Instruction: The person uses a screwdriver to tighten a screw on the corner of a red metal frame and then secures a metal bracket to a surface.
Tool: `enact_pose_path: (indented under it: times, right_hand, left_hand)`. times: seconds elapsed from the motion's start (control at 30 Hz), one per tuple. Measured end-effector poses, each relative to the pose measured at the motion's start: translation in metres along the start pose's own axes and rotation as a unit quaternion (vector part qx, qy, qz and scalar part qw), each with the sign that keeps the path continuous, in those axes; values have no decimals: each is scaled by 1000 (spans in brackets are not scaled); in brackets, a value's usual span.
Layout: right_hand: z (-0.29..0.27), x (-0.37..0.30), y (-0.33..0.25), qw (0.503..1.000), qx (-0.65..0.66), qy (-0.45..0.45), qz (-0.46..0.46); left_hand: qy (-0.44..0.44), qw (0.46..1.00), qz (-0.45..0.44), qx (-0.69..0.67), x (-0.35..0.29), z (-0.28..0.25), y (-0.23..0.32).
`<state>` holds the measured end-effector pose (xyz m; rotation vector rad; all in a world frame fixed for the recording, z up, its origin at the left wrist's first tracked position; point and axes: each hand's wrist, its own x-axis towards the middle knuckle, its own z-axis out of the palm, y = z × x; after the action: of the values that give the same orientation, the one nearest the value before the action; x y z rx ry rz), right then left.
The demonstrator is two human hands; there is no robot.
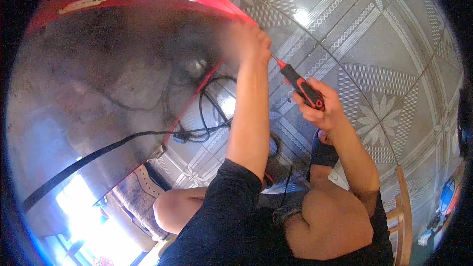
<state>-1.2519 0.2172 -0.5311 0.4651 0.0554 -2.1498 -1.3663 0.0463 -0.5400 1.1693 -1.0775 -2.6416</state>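
My right hand (329, 106) grips the black and red handle of a screwdriver (301, 84). Its thin shaft points up and left, toward the fingers of my left hand (251, 42). Whether the tip touches anything is hidden there. My left arm reaches across a large grey panel of a red-edged, box-like appliance (113, 69). At the corner of its red edge (209, 7), the left fingers are curled closed; what they hold cannot be made out. The grey surface looks scuffed and slightly blurred.
A black cord (98, 155) runs across the grey panel and loops beside my left forearm. Patterned grey tiles (379, 93) cover the floor. A wooden chair (404, 216) stands at the lower right, near a blue and red object (447, 196). Bright light glares at lower left.
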Motion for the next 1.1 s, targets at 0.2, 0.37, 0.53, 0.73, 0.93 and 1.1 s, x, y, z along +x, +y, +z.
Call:
enact_pose_path:
  times: [0.2, 0.37, 0.53, 0.73, 0.93, 1.1]
  right_hand:
    - [-16, 14, 16, 833, -501, 135, -191]
    - [4, 10, 15, 566, -736, 219, -300]
    - [2, 8, 10, 720, -635, 168, -223]
    - [-12, 4, -3, 983, -169, 71, 12]
    - [12, 8, 10, 490, -772, 252, -316]
    - [7, 3, 5, 963, -229, 130, -52]
  left_hand:
    - [71, 986, -2, 153, -6, 8, -2]
    - [45, 996, 18, 78, -2, 4, -1]
    - [-17, 1000, -5, -2, -4, -2, 0]
    - [60, 995, -18, 73, -10, 13, -4]
    - [24, 999, -27, 16, -3, 1, 4]
    - [6, 999, -45, 9, -5, 6, 2]
